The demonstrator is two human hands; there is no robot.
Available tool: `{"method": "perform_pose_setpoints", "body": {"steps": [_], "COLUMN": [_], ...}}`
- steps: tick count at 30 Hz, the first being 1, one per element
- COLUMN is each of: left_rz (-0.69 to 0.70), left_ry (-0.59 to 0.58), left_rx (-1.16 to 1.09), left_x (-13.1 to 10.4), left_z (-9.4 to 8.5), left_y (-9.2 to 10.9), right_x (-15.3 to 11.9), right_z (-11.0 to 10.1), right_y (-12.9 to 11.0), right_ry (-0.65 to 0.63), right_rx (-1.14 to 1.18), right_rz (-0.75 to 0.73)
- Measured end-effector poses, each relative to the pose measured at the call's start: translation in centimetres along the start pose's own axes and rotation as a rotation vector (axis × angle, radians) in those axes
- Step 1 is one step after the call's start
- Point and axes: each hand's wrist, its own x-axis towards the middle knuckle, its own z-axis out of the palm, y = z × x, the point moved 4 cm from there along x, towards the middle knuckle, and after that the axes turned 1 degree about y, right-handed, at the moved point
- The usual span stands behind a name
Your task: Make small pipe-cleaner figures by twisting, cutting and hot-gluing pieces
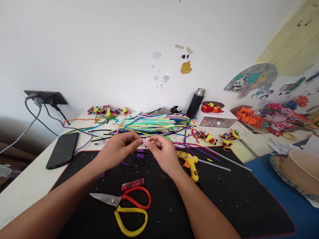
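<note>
Over the black mat (214,199), my left hand (122,147) and my right hand (161,151) meet with fingertips pinched. Between them is a small whitish-pink piece (147,139), mostly covered by the fingers; it looks like a bit of pipe cleaner, though its kind is unclear. A coiled purple pipe cleaner (140,154) lies just below the fingertips. To the right of my right hand rests a yellow glue gun (190,162). Scissors (132,212) with one red and one yellow handle lie nearer me, beside a pink lighter (133,184).
Behind the hands spreads a heap of coloured pipe cleaners (154,122). A phone (62,150) lies at left, below a wall socket (46,97). A black flask (196,103) stands by a white box (216,120). Small figures (226,141) and clear glue sticks (214,164) lie right.
</note>
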Motion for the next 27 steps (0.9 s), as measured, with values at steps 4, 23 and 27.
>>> {"method": "perform_pose_setpoints", "body": {"steps": [4, 23, 27], "left_rz": [-0.049, -0.099, -0.031], "left_ry": [-0.113, -0.165, -0.066], "left_rx": [-0.212, -0.272, -0.122], "left_x": [0.5, 0.3, -0.3], "left_z": [0.0, 0.4, 0.1], "left_y": [-0.9, -0.7, 0.6], "right_x": [-0.1, 0.1, 0.2], "right_z": [0.3, 0.2, 0.0], "right_y": [-0.1, 0.7, 0.6], "right_ry": [-0.058, -0.047, -0.023], "right_rx": [0.106, 0.210, 0.190], "right_rz": [0.030, 0.078, 0.071]}}
